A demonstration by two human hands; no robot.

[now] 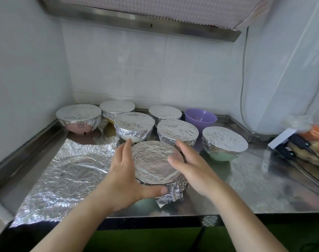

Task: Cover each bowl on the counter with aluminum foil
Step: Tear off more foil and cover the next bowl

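**Hands around a foil-covered bowl on a steel counter**

Head view: a person's two bare hands flanked the nearest foil-covered bowl [156, 161], which sat near the front edge of a stainless steel counter [246, 188]. The left hand [126, 171] was spread against the bowl's left side, thumb pressing the crumpled foil skirt at the front. The right hand [189, 166] was released, fingers straight beside the right rim; contact could not be told. Behind stood six more foil-covered bowls [177, 132] in two loose rows, and an uncovered purple bowl [200, 118] by the back wall. A loose, wrinkled foil sheet [64, 177] lay flat on the counter, left of the hands.
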